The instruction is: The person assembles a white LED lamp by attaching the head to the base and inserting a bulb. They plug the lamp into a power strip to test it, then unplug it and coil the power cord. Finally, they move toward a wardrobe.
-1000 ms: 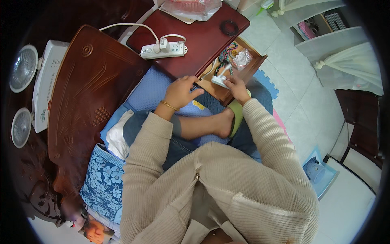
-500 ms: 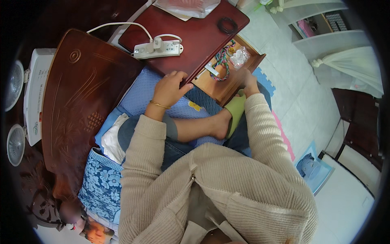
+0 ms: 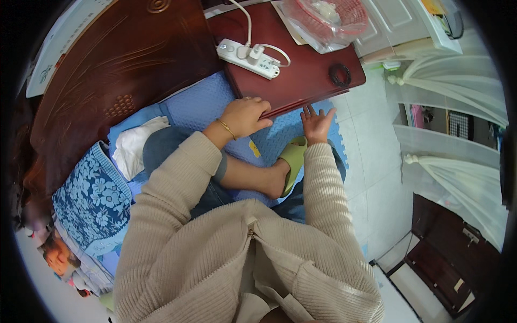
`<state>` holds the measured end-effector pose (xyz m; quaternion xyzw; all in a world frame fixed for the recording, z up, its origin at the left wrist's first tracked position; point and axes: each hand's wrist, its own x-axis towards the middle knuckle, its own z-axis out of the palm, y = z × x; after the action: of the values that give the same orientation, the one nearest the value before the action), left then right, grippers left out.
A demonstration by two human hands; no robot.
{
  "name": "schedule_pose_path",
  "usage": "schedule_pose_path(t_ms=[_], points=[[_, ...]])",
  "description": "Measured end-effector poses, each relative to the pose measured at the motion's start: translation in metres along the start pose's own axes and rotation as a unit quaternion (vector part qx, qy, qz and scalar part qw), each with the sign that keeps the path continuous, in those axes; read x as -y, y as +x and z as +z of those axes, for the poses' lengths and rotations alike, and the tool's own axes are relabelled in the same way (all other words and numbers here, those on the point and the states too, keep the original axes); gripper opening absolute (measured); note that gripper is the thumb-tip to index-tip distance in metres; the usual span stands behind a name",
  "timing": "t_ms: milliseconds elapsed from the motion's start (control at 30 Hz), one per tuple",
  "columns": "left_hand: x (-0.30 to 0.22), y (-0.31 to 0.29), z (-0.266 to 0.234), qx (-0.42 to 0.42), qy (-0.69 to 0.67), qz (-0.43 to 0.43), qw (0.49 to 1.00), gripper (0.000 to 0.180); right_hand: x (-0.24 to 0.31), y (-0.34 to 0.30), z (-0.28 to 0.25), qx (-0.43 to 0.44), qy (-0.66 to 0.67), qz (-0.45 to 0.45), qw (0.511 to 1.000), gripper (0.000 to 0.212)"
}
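My left hand (image 3: 245,117) rests at the near left corner of a dark red bedside table (image 3: 304,78), fingers bent over its edge and thumb apart. Just off the table's front edge, my right hand (image 3: 316,125) is held with its palm turned up and its fingers spread, nothing in it. The table's drawer is pushed in and its contents are hidden. On the tabletop lie a white power strip (image 3: 249,58) with plugs in it and a black coiled ring (image 3: 332,77). A green slipper (image 3: 293,161) is on a foot below my right hand.
A pink basket (image 3: 353,21) in clear plastic stands at the back of the table. A carved wooden headboard (image 3: 121,59) rises at the left, above a blue floral pillow (image 3: 97,191). Shelves with pale curtains (image 3: 458,89) line the right. Blue foam matting (image 3: 285,126) lies below the table.
The drawer, open before with a braided cord and a clear packet inside, is now shut. My right hand has come off it and opened, palm up. The view has swung to the right.
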<state>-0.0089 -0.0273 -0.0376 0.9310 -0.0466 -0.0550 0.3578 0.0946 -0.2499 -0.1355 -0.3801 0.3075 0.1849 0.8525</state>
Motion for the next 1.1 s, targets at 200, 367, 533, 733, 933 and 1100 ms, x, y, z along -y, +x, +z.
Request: schedule_pose_path(t_ms=[200,367,533,733,933,1100], points=[[0.008,-0.001,0.003,-0.014,0.004,-0.025,1.000,0.028,-0.013,0.025,0.014,0.137,0.044,0.038,0.989,0.088],[0.005,0.002,-0.003,-0.006,0.009,-0.047,0.999,0.030,0.008,0.015,0.007,-0.083,-0.333,-0.259,0.903,0.069],[0.006,-0.001,-0.003,-0.002,0.013,-0.048,0.999,0.030,0.046,0.044,0.036,-0.075,-0.626,-0.578,0.518,0.050],[0.008,0.001,0.000,-0.002,0.015,-0.057,0.998,0.031,0.015,0.027,0.106,0.230,-0.668,-0.459,0.539,0.061],[0.006,0.002,-0.006,-0.006,0.030,-0.072,0.997,0.032,-0.026,0.015,0.148,0.288,-0.426,-0.224,0.828,0.066],[0.000,0.000,-0.009,0.016,0.014,-0.079,0.997,0.031,-0.060,0.020,0.168,0.331,-0.548,-0.340,0.689,0.063]])
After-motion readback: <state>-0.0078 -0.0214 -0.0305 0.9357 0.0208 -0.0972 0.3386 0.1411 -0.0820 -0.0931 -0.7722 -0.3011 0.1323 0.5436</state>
